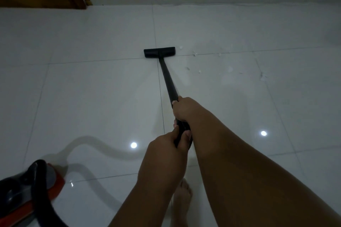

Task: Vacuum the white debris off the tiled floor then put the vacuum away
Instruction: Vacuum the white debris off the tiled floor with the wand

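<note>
Two hands tight around vacuum wand (pixel 168 79): left hand (pixel 165 145) behind right hand (pixel 185 108); white debris (pixel 195 54) beside nozzle (pixel 159 52).

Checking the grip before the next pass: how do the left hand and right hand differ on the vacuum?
The right hand sits farther forward, at the upper end of the smooth black wand; the left hand sits behind it, nearer the body, on the ribbed hose section. The right hand's back faces the camera; the left hand's thumb shows. Both curl round the shaft.
</note>
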